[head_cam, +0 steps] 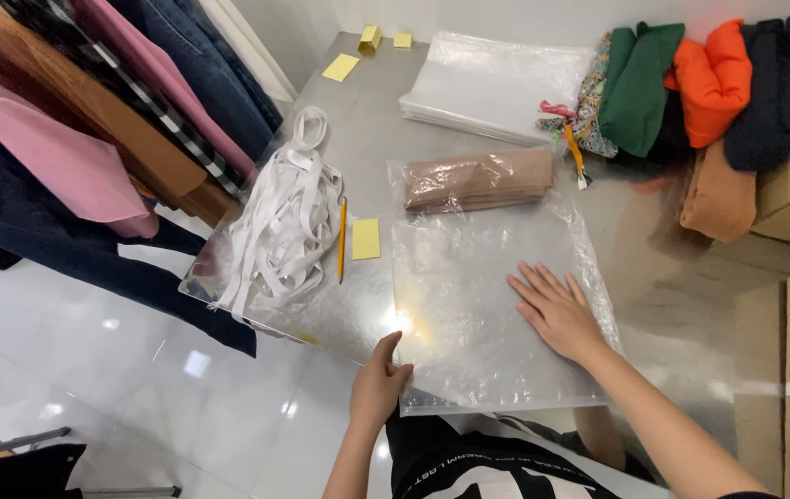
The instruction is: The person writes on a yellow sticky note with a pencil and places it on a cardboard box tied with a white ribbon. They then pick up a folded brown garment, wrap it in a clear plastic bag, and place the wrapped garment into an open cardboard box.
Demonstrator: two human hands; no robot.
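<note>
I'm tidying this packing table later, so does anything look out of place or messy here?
Mostly orderly. The white straps lie in a loose tangle that hangs over the table's left edge. The clear bag under both hands juts past the near edge, the beige garment bunched at its far end.

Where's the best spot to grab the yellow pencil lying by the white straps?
Probably pinch the pencil mid-shaft from directly above. It lies flat on the table, lengthwise away from you, with the white straps close on one side and a yellow note on the other.
</note>
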